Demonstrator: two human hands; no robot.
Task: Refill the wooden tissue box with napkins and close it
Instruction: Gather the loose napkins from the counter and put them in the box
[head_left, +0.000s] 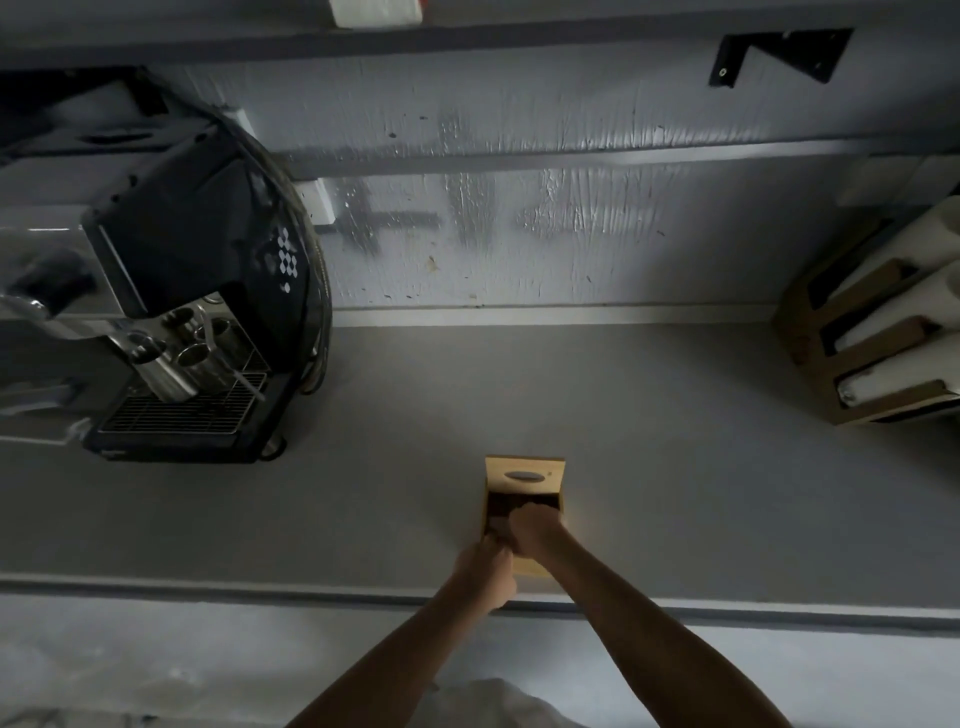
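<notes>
Low in the middle of the frame a wooden tissue box (524, 475) lies on the grey worktop (675, 467), its dark inside showing; both bare forearms reach up from the bottom edge; the right hand (535, 530) is curled into the opening, the left hand (488, 571) is clenched at the box's near left edge; what either grips cannot be told; a coffee machine (197, 291) stands at upper left.
</notes>
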